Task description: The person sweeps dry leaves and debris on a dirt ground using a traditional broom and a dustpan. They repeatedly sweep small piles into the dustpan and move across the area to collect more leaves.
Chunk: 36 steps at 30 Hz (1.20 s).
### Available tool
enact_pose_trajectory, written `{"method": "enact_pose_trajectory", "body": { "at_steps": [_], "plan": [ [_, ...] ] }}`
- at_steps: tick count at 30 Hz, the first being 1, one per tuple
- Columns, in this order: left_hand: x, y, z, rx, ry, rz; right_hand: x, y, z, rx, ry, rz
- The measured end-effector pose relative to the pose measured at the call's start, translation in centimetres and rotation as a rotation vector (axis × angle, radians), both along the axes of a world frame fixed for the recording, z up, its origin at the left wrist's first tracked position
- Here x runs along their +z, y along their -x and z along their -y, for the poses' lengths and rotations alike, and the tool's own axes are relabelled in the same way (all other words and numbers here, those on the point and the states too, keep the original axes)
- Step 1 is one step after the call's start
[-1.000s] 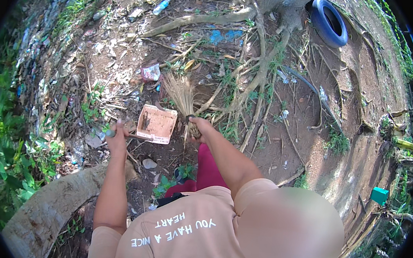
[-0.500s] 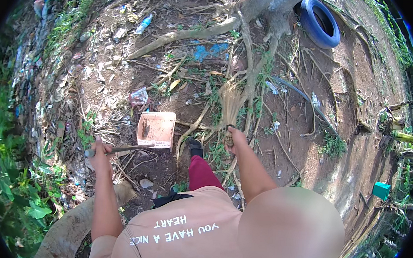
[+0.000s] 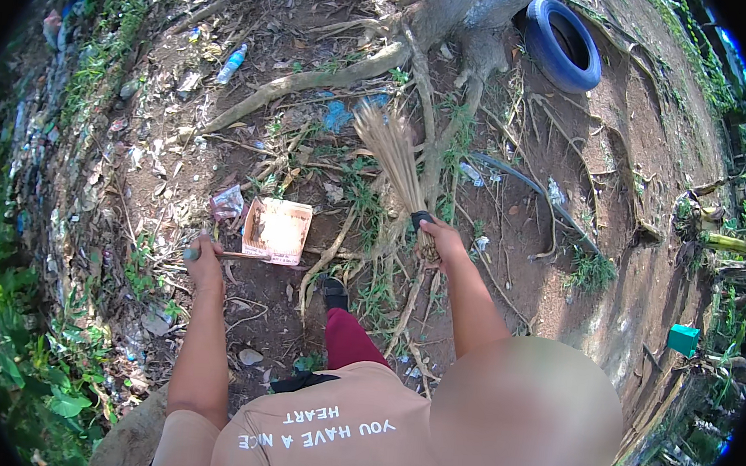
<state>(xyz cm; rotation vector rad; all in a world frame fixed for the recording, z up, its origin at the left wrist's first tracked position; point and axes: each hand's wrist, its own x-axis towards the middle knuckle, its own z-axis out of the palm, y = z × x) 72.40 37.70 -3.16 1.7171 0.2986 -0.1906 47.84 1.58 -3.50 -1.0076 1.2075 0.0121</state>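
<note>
My left hand [image 3: 204,263] is closed around the stick handle [image 3: 245,256] of a dustpan. The dustpan is a pale pink, box-shaped plastic tub [image 3: 277,225] with dirt stains inside, held low over the soil or resting on it; I cannot tell which. My right hand [image 3: 444,243] grips a stick broom [image 3: 400,165] by its dark-bound end. Its thin tan bristles fan out forward and to the left, their tips over the roots. A crumpled wrapper [image 3: 227,204] lies beside the dustpan's far left corner.
A tree trunk [image 3: 473,13] stands ahead, with a thick root [image 3: 315,79] running left. Plastic bottle [image 3: 231,64], blue scraps [image 3: 338,118] and leaves litter the ground. A blue tyre [image 3: 538,44], a grey tube [image 3: 538,191] and a green box [image 3: 683,341] are to the right.
The broom's bristles have swung from pointing straight ahead to leaning left. My left hand and the dustpan have moved forward and a little right over the ground, nearer the wrapper.
</note>
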Motion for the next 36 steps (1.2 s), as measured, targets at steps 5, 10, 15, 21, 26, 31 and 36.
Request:
{"method": "enact_pose_trajectory", "body": {
  "at_steps": [5, 10, 15, 21, 26, 31, 36],
  "plan": [
    [-0.2, -1.1, 0.2, -0.064, -0.060, -0.054, -4.9, -4.2, 4.6, 0.137, -0.093, -0.341],
    [0.1, -2.3, 0.4, -0.067, -0.017, -0.070, -0.2, 0.3, 5.0, 0.274, -0.016, -0.078],
    [0.1, -3.3, 1.0, -0.061, -0.028, -0.115, 0.6, 1.3, 7.0, 0.148, 0.093, -0.023],
    [-0.5, -3.6, 1.0, -0.074, -0.033, -0.032, -4.2, -7.1, -2.8, 0.194, 0.001, -0.338],
    [-0.2, -3.3, -0.2, 0.052, 0.030, -0.019, -4.2, -3.9, -6.2, 0.403, -0.170, -0.113],
    [2.4, -2.4, -2.7, 0.134, 0.028, -0.041, -2.9, -0.8, -2.7, 0.313, 0.077, 0.053],
    [4.8, -1.9, -6.4, 0.187, -0.003, -0.004, -4.3, -6.6, -5.4, 0.141, -0.164, -0.341]
  ]
}}
